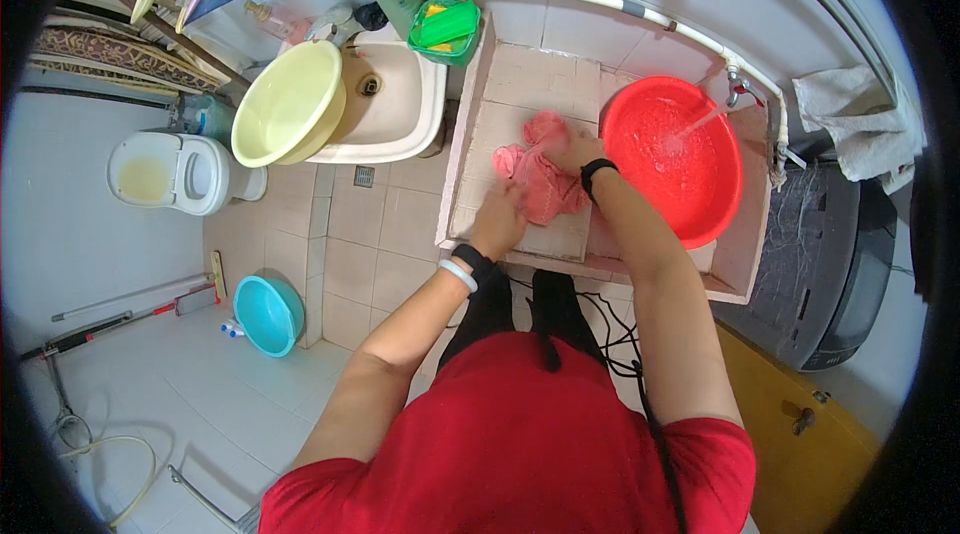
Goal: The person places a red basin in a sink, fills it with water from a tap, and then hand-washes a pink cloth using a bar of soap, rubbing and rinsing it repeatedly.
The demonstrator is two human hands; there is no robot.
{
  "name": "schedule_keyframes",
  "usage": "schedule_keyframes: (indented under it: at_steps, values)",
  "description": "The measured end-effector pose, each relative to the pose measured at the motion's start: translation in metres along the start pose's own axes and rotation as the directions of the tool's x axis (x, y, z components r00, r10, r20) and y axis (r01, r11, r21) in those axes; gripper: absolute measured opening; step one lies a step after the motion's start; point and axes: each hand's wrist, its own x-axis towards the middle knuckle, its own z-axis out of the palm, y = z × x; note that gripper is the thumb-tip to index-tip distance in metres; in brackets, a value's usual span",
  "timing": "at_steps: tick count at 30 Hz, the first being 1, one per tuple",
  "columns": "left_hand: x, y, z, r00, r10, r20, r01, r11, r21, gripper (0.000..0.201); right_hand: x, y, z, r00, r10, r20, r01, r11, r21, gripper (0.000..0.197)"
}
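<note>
Hands, both mine: left hand (497,219) pressing down closed on pink cloth (540,179); right hand (578,149) gripping its far edge. Cloth lying on tiled washboard slab (530,84) between them. Beyond my right hand, red basin (720,204) filling under tap (737,86). Risk, I am judging: basin overflowing, wet cloth slipping off the slab.
</note>
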Motion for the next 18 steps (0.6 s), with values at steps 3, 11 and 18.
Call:
schedule_keyframes:
  at_steps: [3, 11, 18]
  values:
    - [-0.003, 0.007, 0.002, 0.973, 0.176, 0.147, -0.196, 0.972, 0.131, 0.050, 0.013, 0.009, -0.001, 0.996, 0.019, 0.090, -0.025, 0.998, 0.066, 0.069]
    - [0.007, -0.001, 0.012, 0.966, 0.092, 0.243, -0.162, 0.944, 0.287, 0.050, -0.033, -0.049, -0.019, 0.847, -0.530, -0.048, 0.522, 0.845, -0.120, 0.038]
    - [0.008, 0.012, 0.004, 0.952, 0.058, 0.302, -0.188, 0.887, 0.423, 0.049, 0.040, -0.041, 0.010, 0.997, -0.062, 0.035, 0.067, 0.980, -0.190, 0.026]
